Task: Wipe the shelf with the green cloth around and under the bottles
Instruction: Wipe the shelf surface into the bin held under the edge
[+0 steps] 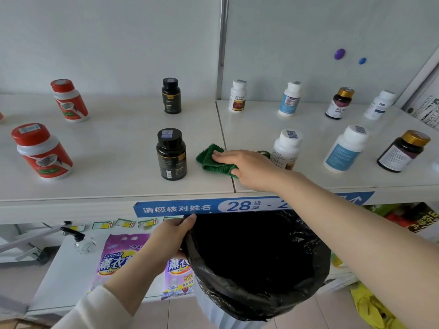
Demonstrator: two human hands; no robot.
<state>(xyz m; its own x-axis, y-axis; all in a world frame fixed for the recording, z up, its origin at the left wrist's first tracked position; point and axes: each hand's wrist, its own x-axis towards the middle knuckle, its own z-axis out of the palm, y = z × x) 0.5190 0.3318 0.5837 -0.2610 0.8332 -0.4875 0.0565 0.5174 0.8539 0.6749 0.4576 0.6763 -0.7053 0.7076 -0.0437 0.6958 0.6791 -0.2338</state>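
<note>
The green cloth (210, 159) lies flat on the white shelf (118, 148), over the seam between two shelf boards near the front edge. My right hand (244, 166) presses down on it, palm flat with fingers spread over the cloth. A black bottle (171, 154) stands just left of the cloth, and a white bottle (285, 149) stands just right of my hand. My left hand (172, 236) grips the rim of a bin lined with a black bag (256, 262), held below the shelf's front edge.
Red-and-white bottles (42, 151) stand at the left, a second black bottle (171, 96) at the back, several white, blue and brown bottles (345, 148) to the right. A blue label strip (190, 207) runs along the shelf front. Purple detergent bags (118, 257) lie on the lower shelf.
</note>
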